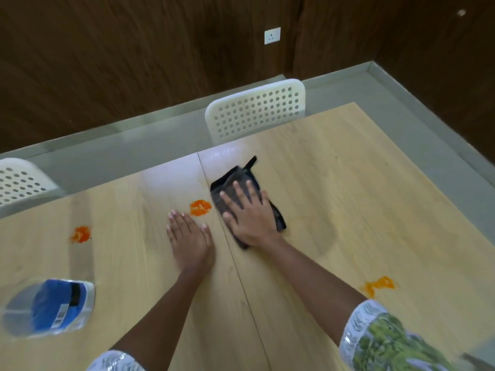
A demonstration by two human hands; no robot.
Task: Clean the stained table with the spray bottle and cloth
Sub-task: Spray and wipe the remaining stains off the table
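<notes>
A light wooden table (334, 199) carries three orange stains: one in the middle (200, 207), one at the left (81, 234), one at the near right (379, 284). My right hand (247, 214) lies flat with spread fingers on a dark grey cloth (230, 180), just right of the middle stain. Just below and left of that stain, my left hand (188, 236) rests palm down on the bare table, holding nothing. A clear spray bottle with a blue top (49, 307) stands at the near left, seen from above.
Two white perforated chairs stand at the far side, one behind the cloth (257, 108) and one at the left edge (18, 180). A seam (235, 263) runs down the table between my hands. A dark wood wall with a socket (272, 35) is behind.
</notes>
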